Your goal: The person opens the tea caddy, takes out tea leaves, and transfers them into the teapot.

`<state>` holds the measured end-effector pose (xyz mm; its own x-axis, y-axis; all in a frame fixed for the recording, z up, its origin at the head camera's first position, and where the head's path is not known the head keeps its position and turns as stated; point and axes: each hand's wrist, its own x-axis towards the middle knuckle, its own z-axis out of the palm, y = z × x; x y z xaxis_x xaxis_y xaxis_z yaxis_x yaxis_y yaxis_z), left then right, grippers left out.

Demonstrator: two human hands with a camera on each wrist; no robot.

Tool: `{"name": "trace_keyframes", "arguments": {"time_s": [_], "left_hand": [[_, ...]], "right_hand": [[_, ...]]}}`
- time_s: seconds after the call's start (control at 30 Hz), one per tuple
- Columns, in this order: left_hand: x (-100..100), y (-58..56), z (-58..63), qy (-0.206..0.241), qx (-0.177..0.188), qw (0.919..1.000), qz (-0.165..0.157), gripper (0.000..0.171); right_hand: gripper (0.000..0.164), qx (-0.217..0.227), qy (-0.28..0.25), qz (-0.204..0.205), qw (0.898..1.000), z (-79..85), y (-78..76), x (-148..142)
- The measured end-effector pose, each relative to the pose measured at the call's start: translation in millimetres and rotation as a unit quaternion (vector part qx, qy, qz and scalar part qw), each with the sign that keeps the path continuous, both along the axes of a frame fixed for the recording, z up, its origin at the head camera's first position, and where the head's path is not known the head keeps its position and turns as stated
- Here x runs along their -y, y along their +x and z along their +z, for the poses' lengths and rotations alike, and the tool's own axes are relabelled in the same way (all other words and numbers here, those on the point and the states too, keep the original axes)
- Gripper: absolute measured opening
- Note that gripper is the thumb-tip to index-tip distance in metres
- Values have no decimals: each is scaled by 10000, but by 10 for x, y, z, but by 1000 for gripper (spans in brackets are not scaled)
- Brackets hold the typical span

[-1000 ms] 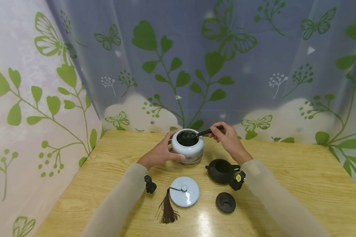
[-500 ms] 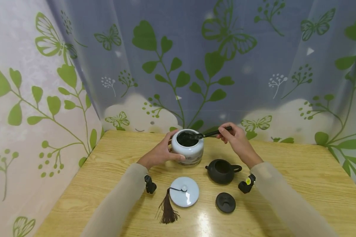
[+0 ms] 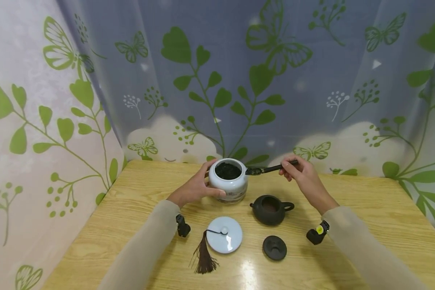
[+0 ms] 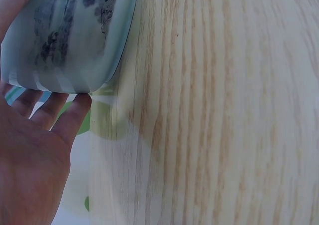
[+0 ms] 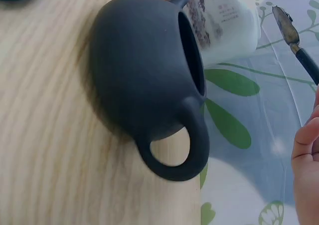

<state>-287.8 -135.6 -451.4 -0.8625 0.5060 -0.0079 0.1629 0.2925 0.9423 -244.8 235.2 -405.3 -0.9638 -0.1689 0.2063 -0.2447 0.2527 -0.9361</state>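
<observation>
Scoop, jar, teapot: one each.

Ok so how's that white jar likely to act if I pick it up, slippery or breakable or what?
The white jar looks glossy, so it may feel slippery. That shine suggests glazed ceramic, probably stiff and apt to chip if knocked. It's uncovered with dark contents inside, so tipping it would likely spill some.

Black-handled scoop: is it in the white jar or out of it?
Out: the head view shows the scoop in the right hand, its blade beside the white jar rather than inside.
</observation>
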Motion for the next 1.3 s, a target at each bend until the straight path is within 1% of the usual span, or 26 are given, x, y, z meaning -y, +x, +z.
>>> {"name": "trace_keyframes", "arguments": {"time_s": [0.27, 0.53, 0.77, 0.9, 1.17, 1.3], "left_hand": [[-3, 10, 1, -57, 46, 10000, 12, 118], [-18, 11, 11, -79, -35, 10000, 3, 119], [-18, 13, 12, -78, -46, 9999, 49, 120], [-19, 18, 14, -86, -34, 10000, 34, 120], [-5, 25, 17, -101, -1, 9999, 21, 118], [-8, 26, 19, -103, 2, 9999, 23, 119]], "right_hand": [[37, -69, -54, -10, 10000, -60, 125, -173], [40, -83, 210, -154, 9996, -123, 267, -387], [33, -199, 230, -80, 9995, -189, 352, -513], [31, -194, 292, -81, 9994, -240, 404, -580], [29, -183, 537, -103, 9983, -343, 474, -657], [27, -195, 723, -39, 9972, -384, 494, -650]]}}
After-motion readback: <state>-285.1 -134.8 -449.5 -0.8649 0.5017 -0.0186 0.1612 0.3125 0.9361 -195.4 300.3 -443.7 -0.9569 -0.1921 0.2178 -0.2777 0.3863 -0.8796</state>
